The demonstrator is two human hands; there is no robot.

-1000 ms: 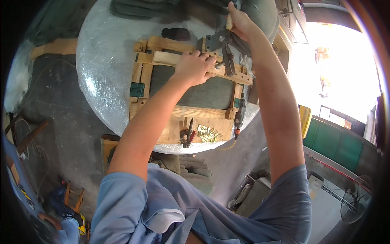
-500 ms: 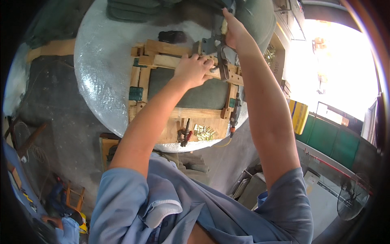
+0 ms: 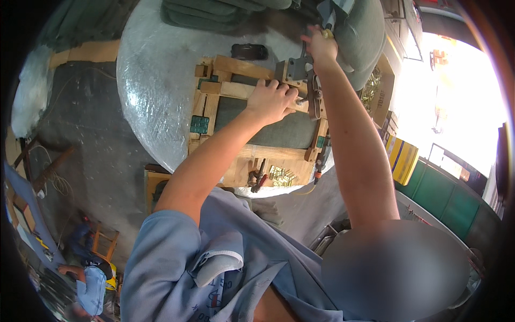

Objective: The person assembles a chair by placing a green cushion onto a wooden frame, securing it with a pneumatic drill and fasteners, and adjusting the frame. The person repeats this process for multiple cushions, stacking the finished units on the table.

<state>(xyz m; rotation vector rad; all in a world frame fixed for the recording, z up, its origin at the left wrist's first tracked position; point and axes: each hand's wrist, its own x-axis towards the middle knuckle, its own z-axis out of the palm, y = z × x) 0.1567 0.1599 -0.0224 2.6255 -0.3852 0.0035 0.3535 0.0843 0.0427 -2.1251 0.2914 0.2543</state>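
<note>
My left hand point(image 3: 272, 101) is closed over the upper rail of a wooden frame point(image 3: 279, 153), its fingers curled on the wood. My right hand point(image 3: 323, 47) is at the far right corner, around the grip of what looks like a grey-and-black staple gun point(image 3: 314, 96); part of the grip is hidden by the hand. The tool's lower end sits against the frame beside my left fingers. Dark grey-green fabric point(image 3: 284, 131) shows inside the frame. Green webbing point(image 3: 199, 124) crosses its left side.
A plastic-wrapped round table point(image 3: 153, 102) bears the frame. Red-handled pliers point(image 3: 260, 182) and brass-coloured staple strips point(image 3: 282, 176) lie at its near edge, with an orange-tipped tool point(image 3: 318, 174) to the right. A dark object point(image 3: 249, 51) and green cushions point(image 3: 206, 19) lie beyond. Another person point(image 3: 90, 292) is lower left.
The whole view has shifted, so the table and frame appear farther right. My right hand has moved slightly on the tool, its fingers now showing. A blurred grey patch covers my right sleeve.
</note>
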